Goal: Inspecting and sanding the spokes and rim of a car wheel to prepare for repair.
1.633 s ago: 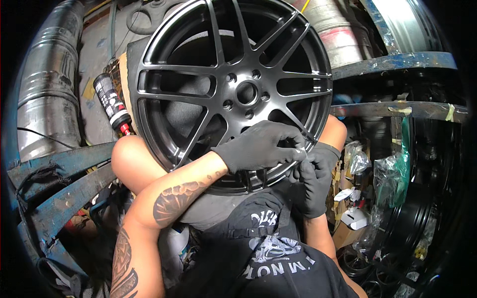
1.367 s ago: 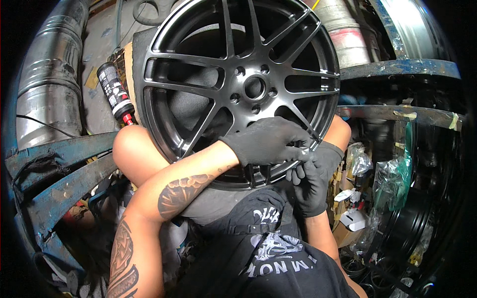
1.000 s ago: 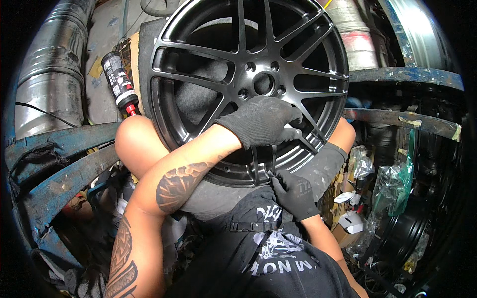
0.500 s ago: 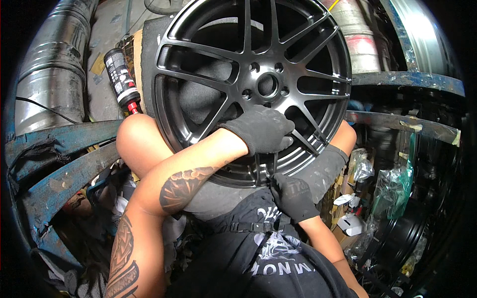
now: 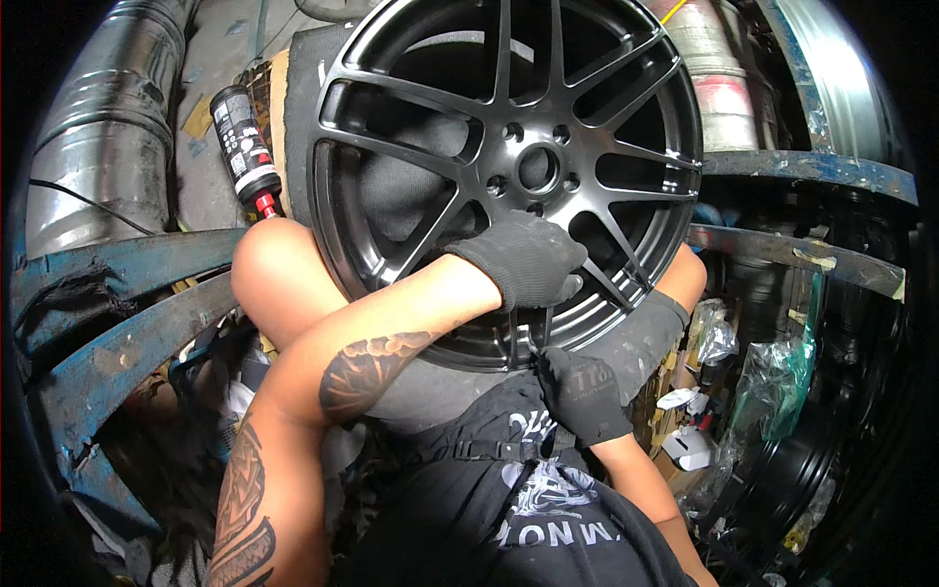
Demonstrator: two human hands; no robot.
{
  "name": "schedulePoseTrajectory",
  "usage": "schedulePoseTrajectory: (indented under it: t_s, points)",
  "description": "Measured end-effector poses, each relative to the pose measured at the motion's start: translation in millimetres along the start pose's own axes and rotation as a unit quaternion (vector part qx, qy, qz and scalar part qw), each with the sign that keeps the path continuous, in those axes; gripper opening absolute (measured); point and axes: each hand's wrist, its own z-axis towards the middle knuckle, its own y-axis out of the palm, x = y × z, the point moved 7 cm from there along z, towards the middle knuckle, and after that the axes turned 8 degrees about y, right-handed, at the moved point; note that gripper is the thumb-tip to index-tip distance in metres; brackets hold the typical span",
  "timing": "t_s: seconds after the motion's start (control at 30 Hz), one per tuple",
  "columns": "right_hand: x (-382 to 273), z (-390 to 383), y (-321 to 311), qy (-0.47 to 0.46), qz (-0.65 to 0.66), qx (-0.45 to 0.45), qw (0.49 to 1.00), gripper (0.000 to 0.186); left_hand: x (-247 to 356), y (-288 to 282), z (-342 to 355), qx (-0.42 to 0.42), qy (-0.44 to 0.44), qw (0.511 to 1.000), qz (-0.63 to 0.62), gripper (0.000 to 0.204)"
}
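My right grip (image 5: pixel 584 391) has parted from my left grip (image 5: pixel 533 259) and moved in toward my body since the earlier view, where their fingertips met beside the outer edge; now the two are well apart. The black multi-spoke wheel (image 5: pixel 518 161) lies tilted across my lap, its hub just beyond my left grip and its near rim (image 5: pixel 479 364) right at my right fingertips. My left grip is curled narrow over the near spokes (image 5: pixel 618 237), back of the glove upward; whether anything sits inside those folded fingers I cannot tell. My right grip is narrow too, thumb and finger drawn together where a spoke runs into the rim, seemingly touching it, and again I cannot tell whether something small is pinched there. I judge the step in hand to be close fingertip work on that near edge, with my left grip resting over the spokes and perhaps steadying the wheel. The next move, as I see it, calls for light, exact pressure from my right grip and no rocking of the wheel. Ahead and to the left of my left grip a black bottle (image 5: pixel 244 142) with a red cap leans beside the dark pad (image 5: pixel 303 147), and well to the right of my right grip hang clear and green plastic bags (image 5: pixel 773 382).
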Motion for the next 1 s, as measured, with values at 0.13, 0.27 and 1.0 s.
schedulePoseTrajectory:
  t_s: [0.13, 0.27, 1.0]
  points:
    - [0, 0, 5, -0.018, -0.054, -0.006, 0.998, 0.027, 0, 0, -1, -0.002, -0.002, 1.000, 0.012, 0.038]
    - [-2, 4, 7, -0.012, -0.042, 0.007, 0.999, 0.031, 1, 1, -2, 0.008, 0.008, 1.000, 0.022, 0.037]
    - [2, 6, 13, -0.022, -0.041, -0.007, 0.999, 0.034, 1, 3, -3, -0.002, 0.002, 1.000, 0.023, 0.036]
